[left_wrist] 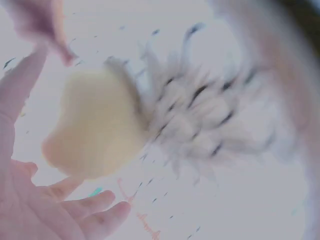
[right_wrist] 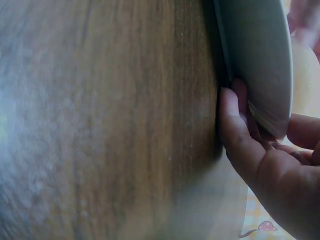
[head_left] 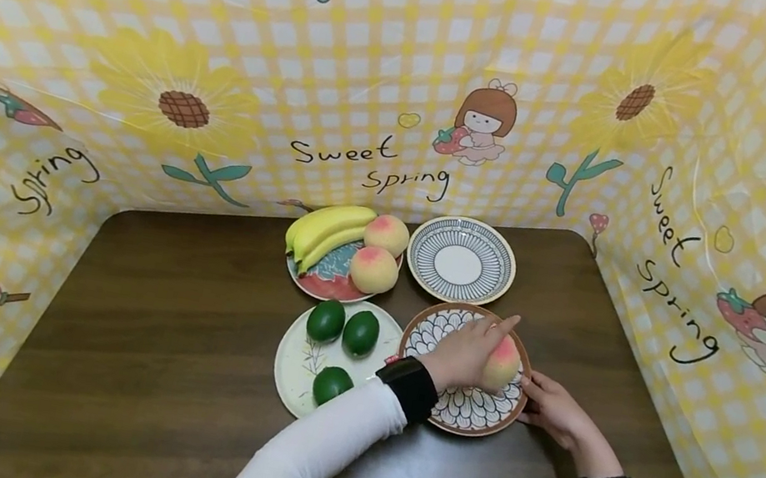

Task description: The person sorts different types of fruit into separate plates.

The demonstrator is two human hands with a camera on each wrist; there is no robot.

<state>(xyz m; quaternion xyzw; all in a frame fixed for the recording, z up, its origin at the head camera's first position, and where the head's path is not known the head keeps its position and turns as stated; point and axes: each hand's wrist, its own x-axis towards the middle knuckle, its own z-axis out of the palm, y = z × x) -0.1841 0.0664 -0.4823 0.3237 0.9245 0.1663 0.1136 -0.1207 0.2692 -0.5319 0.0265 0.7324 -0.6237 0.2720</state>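
Observation:
A peach [head_left: 502, 364] rests on the brown-rimmed plate [head_left: 467, 416] with a black-and-white petal pattern. My left hand [head_left: 461, 355] reaches over this plate beside the peach. In the left wrist view, the fingers of the left hand [left_wrist: 50, 200] are spread and fairly straight next to the blurred peach [left_wrist: 95, 125]. At the plate's right rim, my right hand [head_left: 556, 408] holds the edge. The right wrist view has the right hand's fingers [right_wrist: 237, 127] under the plate [right_wrist: 262, 65] and its thumb at the upper side of the rim.
A pale plate [head_left: 291, 350] to the left carries several green, lime-like fruits [head_left: 361, 333]. Behind it, bananas [head_left: 326, 234] and two peaches [head_left: 374, 270] sit on a red-and-blue plate [head_left: 325, 287]. A striped plate [head_left: 461, 265] stands at the back. Yellow checked cloth [head_left: 346, 97] surrounds the wooden table [head_left: 168, 338].

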